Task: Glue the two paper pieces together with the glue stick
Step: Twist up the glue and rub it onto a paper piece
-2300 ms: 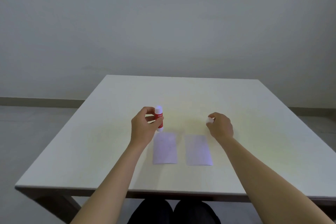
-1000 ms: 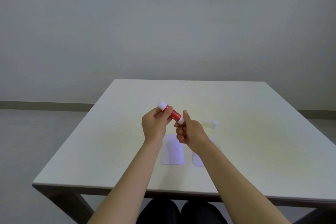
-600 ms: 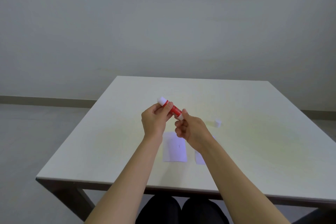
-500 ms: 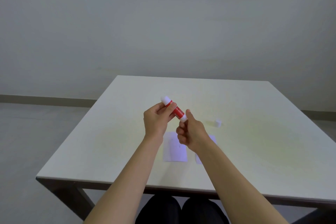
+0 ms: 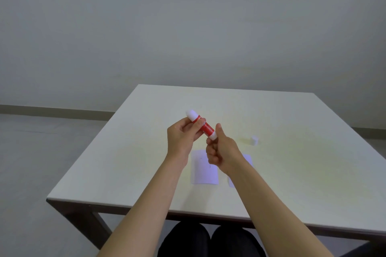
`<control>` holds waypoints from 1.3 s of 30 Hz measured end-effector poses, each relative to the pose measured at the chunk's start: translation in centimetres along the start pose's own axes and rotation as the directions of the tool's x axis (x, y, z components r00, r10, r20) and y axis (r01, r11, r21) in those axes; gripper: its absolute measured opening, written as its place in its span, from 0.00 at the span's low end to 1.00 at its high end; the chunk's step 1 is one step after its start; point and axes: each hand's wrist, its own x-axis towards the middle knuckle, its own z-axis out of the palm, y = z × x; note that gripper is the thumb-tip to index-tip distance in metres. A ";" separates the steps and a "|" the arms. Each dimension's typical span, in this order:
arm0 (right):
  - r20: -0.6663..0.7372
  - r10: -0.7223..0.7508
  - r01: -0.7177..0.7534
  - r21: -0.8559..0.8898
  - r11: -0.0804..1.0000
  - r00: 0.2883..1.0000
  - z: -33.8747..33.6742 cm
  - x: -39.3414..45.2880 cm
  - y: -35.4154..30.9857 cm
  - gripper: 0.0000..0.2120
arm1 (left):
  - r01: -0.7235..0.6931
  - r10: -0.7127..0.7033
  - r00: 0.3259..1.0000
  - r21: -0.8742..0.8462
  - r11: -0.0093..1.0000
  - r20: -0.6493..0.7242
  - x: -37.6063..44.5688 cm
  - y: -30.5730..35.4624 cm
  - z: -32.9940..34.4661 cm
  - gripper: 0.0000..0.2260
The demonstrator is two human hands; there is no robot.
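The glue stick (image 5: 202, 126) is held above the tabletop (image 5: 129, 156), its long axis slanting from upper left, white tip raised, down to the right. The left hand (image 5: 182, 137) pinches its red barrel; the right hand (image 5: 221, 152), thumb up, grips the lower white end. Below lie two paper pieces (image 5: 204, 170), side by side, the right one partly hidden. A white cap (image 5: 254, 140) sits apart, rightward. Grey wall (image 5: 188, 27) behind.

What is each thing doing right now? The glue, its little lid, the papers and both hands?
glue stick: uncapped, tilted, held above the table.
cap: off, sitting on the table.
left paper: flat, bare.
right paper: flat, partly hidden by the arm.
left hand: gripping the stick's body.
right hand: pinching the stick's lower end.
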 end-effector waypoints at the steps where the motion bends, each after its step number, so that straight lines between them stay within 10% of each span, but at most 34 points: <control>1: -0.009 0.050 -0.050 0.056 0.997 0.999 -0.1 -0.1 0.0 0.27 | 0.002 -0.001 1.000 -0.006 1.000 0.022 -0.1 -0.1 0.1 0.02; 8: 0.036 -0.012 0.008 0.092 0.996 0.999 -0.6 0.1 0.6 0.29 | 0.074 -0.070 0.997 -0.112 0.991 0.035 -0.2 -0.9 -0.4 0.03; 12: 0.049 -0.229 0.219 0.158 0.963 0.972 -1.2 0.2 1.2 0.12 | 0.061 -0.061 0.998 -0.101 0.993 0.007 0.1 -0.8 -0.6 0.06; 18: 0.006 0.017 -0.018 0.280 0.960 1.000 -1.5 0.2 0.6 0.17 | 0.050 -0.038 0.992 -0.099 0.994 0.118 0.0 -1.0 -0.7 0.04; 22: 0.073 -0.068 0.047 0.252 0.967 0.995 -1.7 0.2 0.8 0.19 | 0.063 -0.042 0.991 -0.174 0.983 0.124 0.1 -1.3 -0.8 0.05; 28: 0.133 -0.239 0.156 0.448 0.880 0.962 -1.5 -0.1 1.1 0.08 | -0.068 0.053 0.990 0.116 0.991 0.130 0.4 -1.5 -0.8 0.07; 31: 0.009 -0.200 0.167 0.508 0.845 0.980 -2.7 0.4 0.4 0.06 | -0.130 0.001 0.956 0.422 0.897 0.293 0.7 -1.7 -3.2 0.19; 34: -0.062 -0.184 0.192 0.474 0.860 0.981 -4.4 0.9 0.3 0.06 | -0.195 -0.271 0.876 0.808 0.556 0.398 1.3 -2.4 -6.7 0.34; 36: -0.071 -0.187 0.200 0.364 0.909 0.980 -4.9 1.0 0.6 0.06 | -0.286 -0.394 0.819 0.893 0.348 0.416 1.6 -2.8 -8.3 0.37; 39: -0.057 -0.205 0.212 0.227 0.951 0.977 -4.5 1.0 1.7 0.05 | -0.332 -0.434 0.789 0.897 0.293 0.434 1.8 -3.0 -8.9 0.38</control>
